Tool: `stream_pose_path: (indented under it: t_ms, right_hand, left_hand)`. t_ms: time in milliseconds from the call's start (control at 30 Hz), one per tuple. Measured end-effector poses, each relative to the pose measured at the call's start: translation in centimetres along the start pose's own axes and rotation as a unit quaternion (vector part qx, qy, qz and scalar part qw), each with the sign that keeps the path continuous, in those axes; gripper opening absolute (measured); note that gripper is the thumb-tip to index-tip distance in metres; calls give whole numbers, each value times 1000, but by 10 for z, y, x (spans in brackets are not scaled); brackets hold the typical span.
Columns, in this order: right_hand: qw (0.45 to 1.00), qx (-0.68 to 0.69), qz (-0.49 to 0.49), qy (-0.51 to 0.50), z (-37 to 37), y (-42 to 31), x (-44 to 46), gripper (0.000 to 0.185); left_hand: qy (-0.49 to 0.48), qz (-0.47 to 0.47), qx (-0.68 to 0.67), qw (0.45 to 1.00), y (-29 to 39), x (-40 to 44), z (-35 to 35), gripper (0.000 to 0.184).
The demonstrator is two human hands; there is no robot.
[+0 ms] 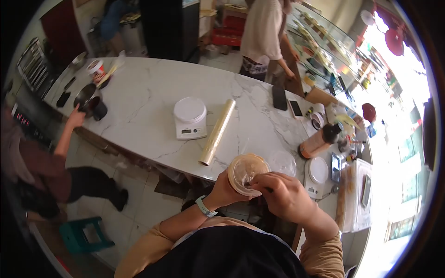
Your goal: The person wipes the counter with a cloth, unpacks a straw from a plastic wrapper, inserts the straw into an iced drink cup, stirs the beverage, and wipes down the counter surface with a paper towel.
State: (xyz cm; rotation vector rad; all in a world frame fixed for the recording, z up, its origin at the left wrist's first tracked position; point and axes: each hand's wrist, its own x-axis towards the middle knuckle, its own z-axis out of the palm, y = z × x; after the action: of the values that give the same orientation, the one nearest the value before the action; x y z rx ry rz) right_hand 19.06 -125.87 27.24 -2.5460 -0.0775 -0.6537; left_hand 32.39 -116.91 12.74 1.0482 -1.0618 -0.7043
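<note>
My left hand (222,191), with a pale watch strap at the wrist, is wrapped round the side of a round plastic tub (235,167). The tub has a clear upper part and a light orange-brown tint, and I hold it at the table's near edge. Over its mouth, my right hand (282,194) is closed, fingertips pinched together. What those fingers grip is too small and blurred to name. Just beyond my right hand lies a clear round plastic lid (282,163) on the marble-patterned table (148,88).
A white kitchen scale (191,118) and a roll of film (218,132) lie ahead. To the right stand a dark-capped bottle (320,141), a second scale (316,173) and a plastic bin (357,194). Two phones lie beyond. A co-worker's hand (75,116) holds a metal pitcher (87,96) at left.
</note>
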Motion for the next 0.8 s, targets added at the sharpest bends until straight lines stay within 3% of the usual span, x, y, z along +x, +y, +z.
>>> stream_pose_path:
  t_ms: [100,200,233,333,367,467,567,667,700,800]
  right_hand:
    - [990,-11,18,-136,2,-23,-4,33]
    - [988,124,-73,-54,22,-24,-8,31]
    - [984,97,-139,-56,26,-27,-6,29]
    - [967,32,-146,-206,33,-52,-1,31]
    - [969,83,-118,-203,37,-63,1,29]
    - [952,187,-184,-156,51,-78,8,22]
    - [932,15,-205,-299,50,-119,10,22]
    - [921,192,-247,-231,75,-140,8,24]
    - [907,206,-314,-189,83,-154,12,24]
    - [898,64,-340,-271,97,-201,6,33]
  left_hand:
    - [46,-6,-7,999,-7,-34,4,80]
    - [125,-12,-3,992,14,-72,14,81]
    - [166,-43,-74,982,26,-83,17,83]
    - [191,-6,27,981,31,-114,5,85]
    - [221,-13,-53,974,38,-126,9,87]
    - [262,-18,68,963,55,-158,8,88]
    - [294,1,134,946,71,-188,4,88]
    - [356,3,132,925,88,-224,4,88]
    - [381,4,120,917,94,-236,2,89]
    - [388,5,168,906,107,-283,-11,88]
